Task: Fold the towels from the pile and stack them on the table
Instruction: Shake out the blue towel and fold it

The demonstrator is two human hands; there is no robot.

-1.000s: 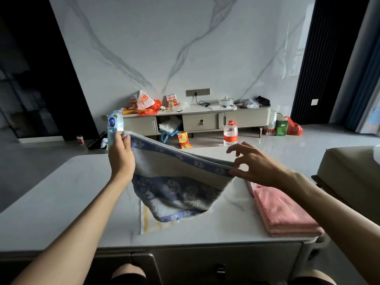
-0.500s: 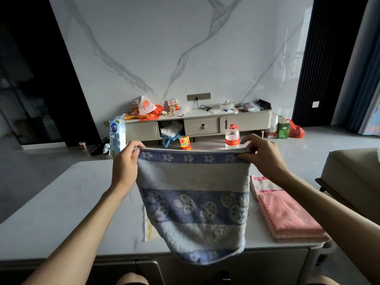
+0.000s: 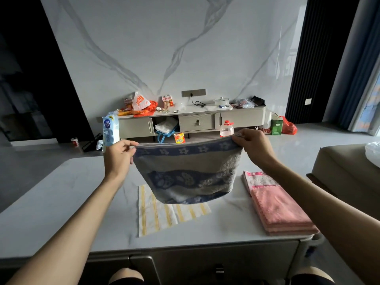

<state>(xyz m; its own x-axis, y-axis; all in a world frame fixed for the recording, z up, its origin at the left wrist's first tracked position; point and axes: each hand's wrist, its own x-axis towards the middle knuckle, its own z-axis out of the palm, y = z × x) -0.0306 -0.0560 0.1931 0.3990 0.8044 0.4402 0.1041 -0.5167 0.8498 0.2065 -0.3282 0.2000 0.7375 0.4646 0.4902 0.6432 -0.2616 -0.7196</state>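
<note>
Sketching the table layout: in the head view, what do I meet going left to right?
Left hand → yellow-striped towel → stack of pink towels. The held blue towel overlaps the striped one, so it is omitted.

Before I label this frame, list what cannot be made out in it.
Head view: striped cloth's far end, behind the held blue towel.
Head view: bottle's lower half, behind the towel's top edge.
Head view: print on the far plastic bag, too small.
</note>
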